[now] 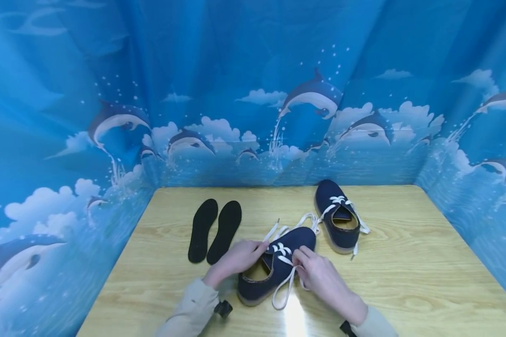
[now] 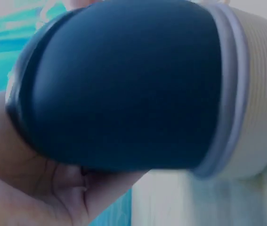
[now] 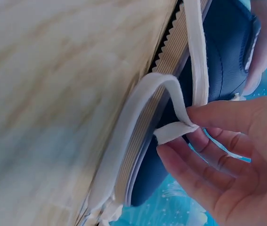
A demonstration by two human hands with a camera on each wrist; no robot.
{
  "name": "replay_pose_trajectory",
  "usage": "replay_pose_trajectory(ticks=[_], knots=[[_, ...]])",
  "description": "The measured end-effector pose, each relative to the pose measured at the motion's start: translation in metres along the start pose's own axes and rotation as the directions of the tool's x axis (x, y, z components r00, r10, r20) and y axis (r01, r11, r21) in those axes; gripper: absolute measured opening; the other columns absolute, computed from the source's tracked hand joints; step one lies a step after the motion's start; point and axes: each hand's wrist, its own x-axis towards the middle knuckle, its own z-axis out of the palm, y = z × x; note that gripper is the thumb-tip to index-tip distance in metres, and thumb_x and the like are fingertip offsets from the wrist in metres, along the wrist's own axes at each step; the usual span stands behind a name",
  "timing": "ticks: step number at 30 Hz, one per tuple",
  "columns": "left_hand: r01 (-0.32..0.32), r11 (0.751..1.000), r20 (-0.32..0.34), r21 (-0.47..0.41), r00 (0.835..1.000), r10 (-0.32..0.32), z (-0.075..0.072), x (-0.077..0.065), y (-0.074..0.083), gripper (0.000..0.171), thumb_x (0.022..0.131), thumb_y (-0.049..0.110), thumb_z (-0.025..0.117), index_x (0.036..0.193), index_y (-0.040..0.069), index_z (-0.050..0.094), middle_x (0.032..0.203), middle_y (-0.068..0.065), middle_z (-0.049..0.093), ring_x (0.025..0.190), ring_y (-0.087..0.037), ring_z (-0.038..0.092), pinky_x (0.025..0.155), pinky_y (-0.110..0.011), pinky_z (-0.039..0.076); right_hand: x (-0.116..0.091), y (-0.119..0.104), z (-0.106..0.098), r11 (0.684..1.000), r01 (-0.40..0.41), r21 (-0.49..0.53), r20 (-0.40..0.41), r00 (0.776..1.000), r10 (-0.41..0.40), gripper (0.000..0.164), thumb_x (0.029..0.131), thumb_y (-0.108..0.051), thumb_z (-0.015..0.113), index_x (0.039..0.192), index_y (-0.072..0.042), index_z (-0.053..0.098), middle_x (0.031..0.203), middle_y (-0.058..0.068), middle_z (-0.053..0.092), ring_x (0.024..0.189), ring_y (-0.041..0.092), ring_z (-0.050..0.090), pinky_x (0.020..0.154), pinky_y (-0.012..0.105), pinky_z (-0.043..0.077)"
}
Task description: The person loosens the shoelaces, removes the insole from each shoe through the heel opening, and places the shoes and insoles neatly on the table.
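Note:
A navy lace-up shoe [image 1: 300, 238] sits on the table, its toe toward the back right. My left hand [image 1: 245, 255] grips its upper beside the eyelets, thumb side near the tongue. The shoe's heel [image 2: 124, 89] fills much of the left wrist view and hides part of that hand. On the shoe's right side, my right hand [image 1: 320, 277] pinches a white shoelace [image 3: 138, 110] between thumb and fingers. That lace makes a loop beside the sole in the right wrist view. White lace crosses the front eyelets, and another loose length lies past the toe.
A second navy shoe [image 1: 330, 189] with partly threaded white laces stands at the back right, close to the first shoe's toe. Two black insoles [image 1: 203, 229] lie side by side on the left of the wooden table [image 1: 421, 262]. A dolphin-print curtain [image 1: 236, 61] hangs behind.

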Motion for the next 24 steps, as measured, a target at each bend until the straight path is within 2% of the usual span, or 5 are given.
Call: replay_pose_trajectory(ticks=[6,11,13,17,24], knots=[[0.012,0.997,-0.016,-0.078,1.0,-0.013,0.013,-0.009,0.007,0.055,0.11,0.045,0.035,0.126,0.006,0.07,0.121,-0.016,0.071,0.115,-0.034,0.066,0.1,-0.048,0.051,0.002,0.011,-0.005,0.998,-0.058,-0.027,0.001,0.998,0.058,0.042,0.064,0.01,0.085,0.08,-0.015,0.057,0.078,-0.008,0.053,0.059,0.005,0.048,0.049,0.018,0.042],[0.014,0.986,-0.023,-0.167,1.0,-0.018,0.014,-0.011,0.001,0.052,0.11,0.042,0.035,0.118,0.007,0.073,0.091,-0.009,0.074,0.086,-0.024,0.07,0.082,-0.04,0.055,0.003,0.02,-0.005,0.993,-0.114,-0.04,-0.042,0.993,0.112,0.036,0.066,0.012,0.082,0.082,-0.014,0.062,0.08,-0.003,0.063,0.067,0.01,0.058,0.056,0.023,0.05],[0.01,0.992,-0.095,-0.126,0.995,-0.022,0.014,-0.007,-0.004,0.04,0.11,0.035,0.042,0.114,0.01,0.073,0.085,-0.004,0.072,0.079,-0.02,0.066,0.075,-0.038,0.054,0.003,0.022,-0.005,0.991,-0.128,-0.035,-0.067,0.99,0.126,0.034,0.067,0.012,0.082,0.084,-0.012,0.065,0.08,-0.001,0.066,0.069,0.012,0.061,0.06,0.025,0.053],[0.046,0.998,-0.229,0.047,0.973,-0.034,0.018,0.006,-0.009,0.029,0.099,0.02,0.064,0.126,0.009,0.067,0.108,-0.01,0.07,0.097,-0.026,0.066,0.084,-0.042,0.055,0.002,0.023,-0.003,0.987,-0.152,-0.044,-0.094,0.985,0.147,0.029,0.069,0.008,0.084,0.085,-0.01,0.068,0.082,0.001,0.068,0.073,0.015,0.063,0.063,0.029,0.056],[0.07,0.976,-0.194,0.206,0.981,-0.029,0.034,0.022,-0.003,0.044,0.087,0.014,0.077,0.128,0.005,0.064,0.118,-0.013,0.06,0.107,-0.03,0.06,0.091,-0.043,0.053,0.0,0.021,-0.004,0.97,-0.238,-0.059,-0.075,0.97,0.233,0.028,0.072,0.001,0.086,0.083,-0.012,0.064,0.102,0.01,0.065,0.077,0.02,0.061,0.061,0.034,0.054]])
